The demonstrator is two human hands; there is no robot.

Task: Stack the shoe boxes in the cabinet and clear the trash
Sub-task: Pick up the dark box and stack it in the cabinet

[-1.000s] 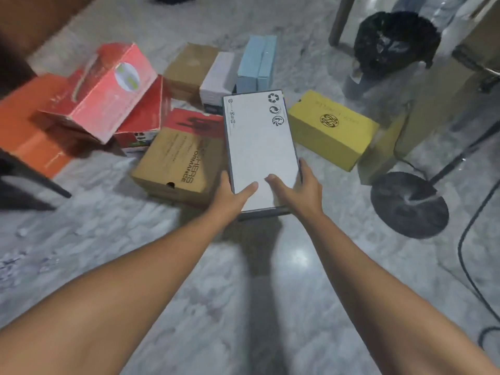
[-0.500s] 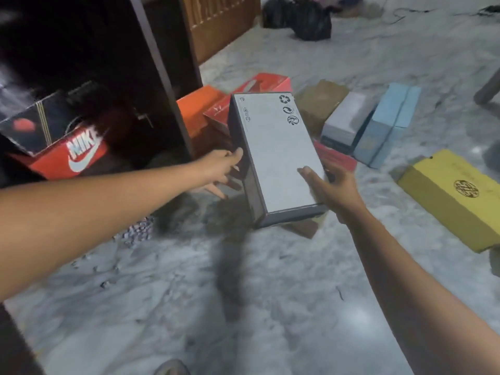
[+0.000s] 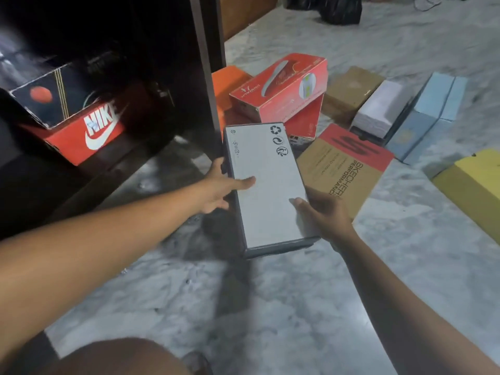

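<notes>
A grey shoe box (image 3: 266,182) with recycling marks on its pale face hangs above the floor, held between both hands. My left hand (image 3: 220,188) grips its left edge, thumb lying on the top face. My right hand (image 3: 322,212) grips the right edge from beside and below. The dark cabinet (image 3: 205,77) stands open at the left; on its low shelf lie a red Nike box (image 3: 89,133) and a black box (image 3: 51,96) on top of it. The grey box's far end is level with the cabinet's upright post.
On the marble floor to the right lie a brown Skechers box (image 3: 343,171), a red box (image 3: 284,87) on an orange one (image 3: 227,79), a brown box (image 3: 349,90), a white box (image 3: 381,109), a light-blue box (image 3: 430,115) and a yellow box (image 3: 470,182). Black trash bags (image 3: 338,8) sit far back.
The view swung left from the floor boxes to the cabinet. Both hands carried the grey box left, and it now sits lower and nearer the cabinet post.
</notes>
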